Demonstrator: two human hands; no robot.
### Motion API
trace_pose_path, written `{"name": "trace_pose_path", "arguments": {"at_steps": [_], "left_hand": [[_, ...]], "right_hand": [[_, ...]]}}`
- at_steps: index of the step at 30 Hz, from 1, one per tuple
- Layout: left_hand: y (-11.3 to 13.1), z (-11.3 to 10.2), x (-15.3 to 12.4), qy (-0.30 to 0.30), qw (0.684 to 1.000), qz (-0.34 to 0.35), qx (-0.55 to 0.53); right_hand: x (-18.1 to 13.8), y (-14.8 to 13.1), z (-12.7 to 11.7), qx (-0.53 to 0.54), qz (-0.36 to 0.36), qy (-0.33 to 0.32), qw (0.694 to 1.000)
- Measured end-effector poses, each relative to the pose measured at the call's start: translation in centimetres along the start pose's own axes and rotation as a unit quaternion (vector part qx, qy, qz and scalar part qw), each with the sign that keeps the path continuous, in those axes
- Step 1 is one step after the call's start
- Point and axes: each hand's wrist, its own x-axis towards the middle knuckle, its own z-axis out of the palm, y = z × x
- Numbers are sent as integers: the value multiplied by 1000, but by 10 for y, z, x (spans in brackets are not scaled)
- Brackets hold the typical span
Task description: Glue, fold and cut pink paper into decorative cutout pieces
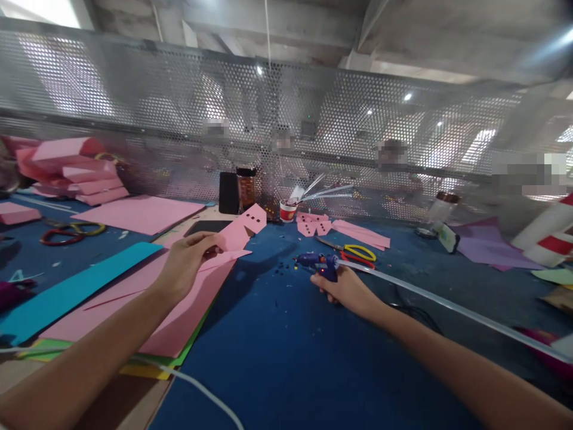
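My left hand (190,263) pinches a cut pink paper piece (234,236) with dark dots at its far end, holding it up over the paper stack. My right hand (344,289) is wrapped round the grip of a blue glue gun (313,260), its nozzle pointing left. A small red light glows on the gun. Out of its back runs a long clear glue stick (430,295) toward the lower right. Small dark bits (280,270) lie on the blue table near the nozzle. Similar dotted pink pieces (313,223) rest farther back.
Yellow-and-red-handled scissors (358,251) lie beyond the glue gun. A blue paper strip (85,286) and pink sheets (179,328) spread on the left, with a white cable (197,382) in front. A paper cup (287,211) and jar (246,188) stand before the perforated metal screen (313,131).
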Motion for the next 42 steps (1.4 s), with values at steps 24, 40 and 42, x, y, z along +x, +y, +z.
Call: {"name": "trace_pose_path", "arguments": {"at_steps": [24,40,42], "left_hand": [[-5,-2,1,3,1000,-8,6],[-5,0,0,-3,1000,-10,18],[-5,1,0,-2,1000,-13,15]], "right_hand": [[-4,0,-8,-46,11,-6,999],[2,-1,-6,-88,55,-10,995],[2,-1,-6,-89,59,-11,994]]}}
